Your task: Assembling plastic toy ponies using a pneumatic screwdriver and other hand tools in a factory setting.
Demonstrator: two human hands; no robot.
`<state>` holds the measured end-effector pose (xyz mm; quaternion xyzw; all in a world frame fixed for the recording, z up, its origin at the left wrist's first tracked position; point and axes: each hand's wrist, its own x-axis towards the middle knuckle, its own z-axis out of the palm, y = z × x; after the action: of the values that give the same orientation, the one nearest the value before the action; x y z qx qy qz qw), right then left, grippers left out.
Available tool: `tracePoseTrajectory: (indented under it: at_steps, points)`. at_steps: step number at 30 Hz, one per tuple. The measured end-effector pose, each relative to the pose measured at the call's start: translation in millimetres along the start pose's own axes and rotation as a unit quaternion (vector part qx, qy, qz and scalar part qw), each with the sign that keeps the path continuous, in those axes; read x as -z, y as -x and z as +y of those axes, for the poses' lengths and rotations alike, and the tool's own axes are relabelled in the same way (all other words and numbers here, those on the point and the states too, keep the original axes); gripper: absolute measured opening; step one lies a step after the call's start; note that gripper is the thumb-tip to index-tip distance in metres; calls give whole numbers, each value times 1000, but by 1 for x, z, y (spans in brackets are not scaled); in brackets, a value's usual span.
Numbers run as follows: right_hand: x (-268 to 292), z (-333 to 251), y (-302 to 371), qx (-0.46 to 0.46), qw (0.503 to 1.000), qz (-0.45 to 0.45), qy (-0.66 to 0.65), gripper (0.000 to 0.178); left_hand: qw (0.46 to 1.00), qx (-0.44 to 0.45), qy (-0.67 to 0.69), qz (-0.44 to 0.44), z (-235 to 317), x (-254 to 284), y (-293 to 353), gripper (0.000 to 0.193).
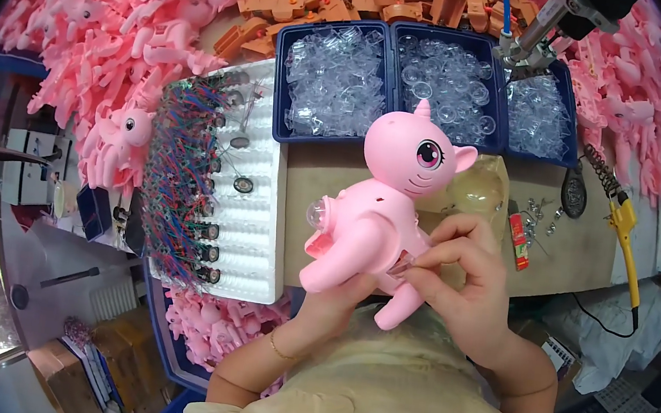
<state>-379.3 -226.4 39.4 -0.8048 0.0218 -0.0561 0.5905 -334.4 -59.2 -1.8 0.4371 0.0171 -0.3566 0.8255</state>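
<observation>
A pink toy unicorn [402, 162] is held upright and slightly tilted over the near edge of the table. My left hand [331, 301] is closed around its lower body and a leg from below, with some fingers hidden behind the toy. Thumb and fingers of my right hand [465, 285] pinch together at the toy's belly, by a small shiny reddish-brown spot [402, 263]; what they hold there is too small to name. On the toy's back, a clear round plastic piece [317, 212] sticks out.
Blue trays [283, 110] of clear plastic parts stand ahead. A white foam tray [262, 223] at left carries wired round parts. Pink toy parts [116, 7] and orange-brown pieces [372, 1] are heaped behind. Screws [540, 216], a red-green tube [518, 242] and a yellow-handled tool [626, 230] lie right.
</observation>
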Motion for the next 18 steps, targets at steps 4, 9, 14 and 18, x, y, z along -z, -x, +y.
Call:
tracePoseTrajectory:
  at_steps: [4,9,14,18]
  points:
    - [-3,2,-1,-86,996,36,15,54,998,-23,-66,0,1,0,6,70]
    - [-1,2,-5,-194,909,-103,-354,77,980,-19,-177,-90,10,-1,-1,71]
    - [-1,-5,-1,-223,894,-97,-378,71,956,16,-269,-113,17,-6,0,66]
    - [4,8,3,-229,885,-33,-404,62,925,-89,-360,-88,7,-2,0,55]
